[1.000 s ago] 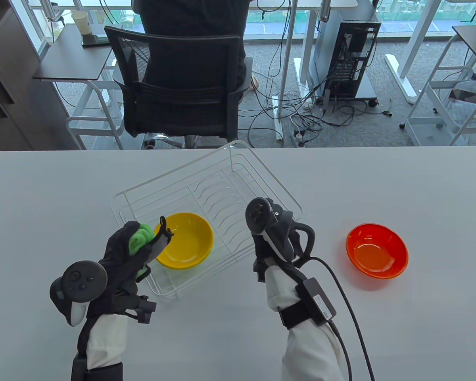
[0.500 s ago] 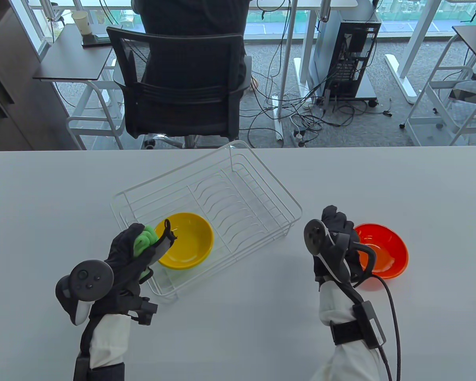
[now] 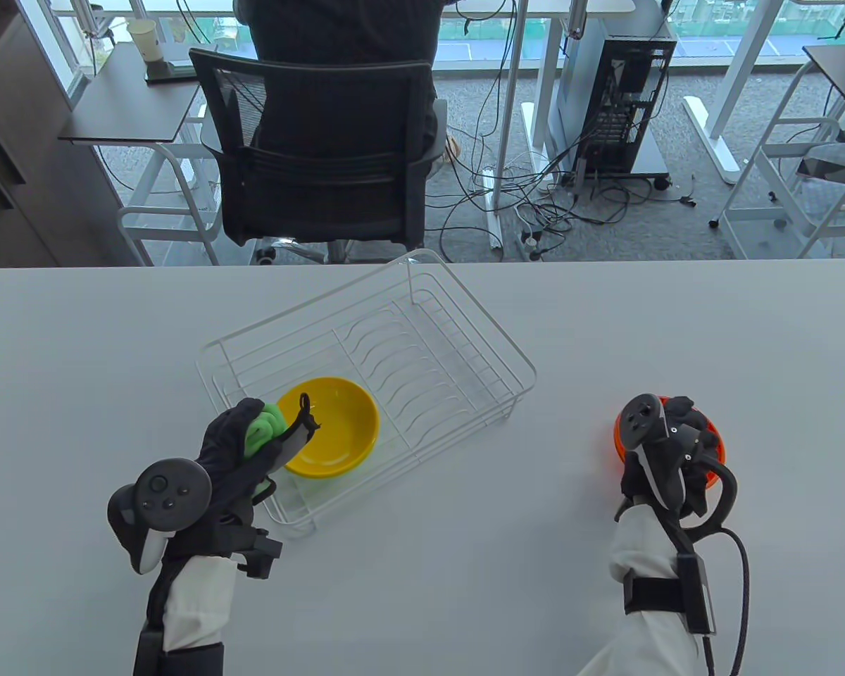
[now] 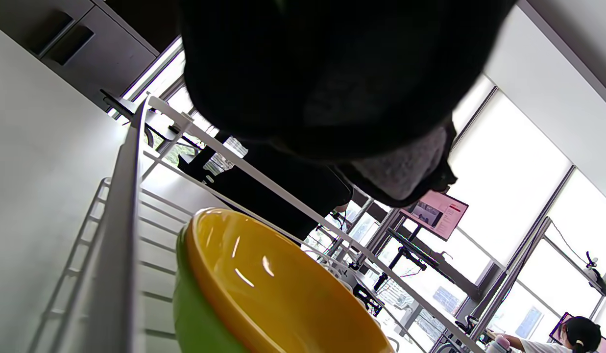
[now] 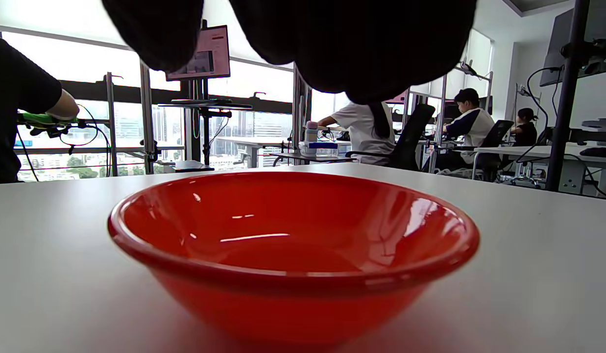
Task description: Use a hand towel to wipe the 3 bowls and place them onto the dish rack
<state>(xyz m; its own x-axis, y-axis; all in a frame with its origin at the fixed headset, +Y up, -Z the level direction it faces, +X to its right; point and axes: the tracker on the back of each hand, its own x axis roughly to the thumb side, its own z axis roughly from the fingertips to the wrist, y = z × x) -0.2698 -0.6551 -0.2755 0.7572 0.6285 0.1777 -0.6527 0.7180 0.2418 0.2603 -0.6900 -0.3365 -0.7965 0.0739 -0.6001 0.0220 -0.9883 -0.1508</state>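
Note:
A yellow bowl (image 3: 341,422) sits in the near left part of the white wire dish rack (image 3: 465,331). The left wrist view shows this yellow bowl (image 4: 283,294) nested in a green bowl (image 4: 195,314) behind the rack's rim (image 4: 126,206). My left hand (image 3: 253,436) grips a bunched green towel (image 3: 264,426) just left of the yellow bowl. A red bowl (image 3: 717,440) stands on the table at the right. My right hand (image 3: 689,421) hovers over it. In the right wrist view its fingers (image 5: 351,44) hang above the red bowl (image 5: 293,245), apart from its rim.
The white table (image 3: 77,352) stretches around the rack. Past its far edge a person sits in a black office chair (image 3: 310,148). A cable (image 3: 743,591) trails from my right wrist toward the near edge.
My right hand has swung from the rack's front right corner across to the red bowl and now hangs over it. The left hand with the towel has barely shifted.

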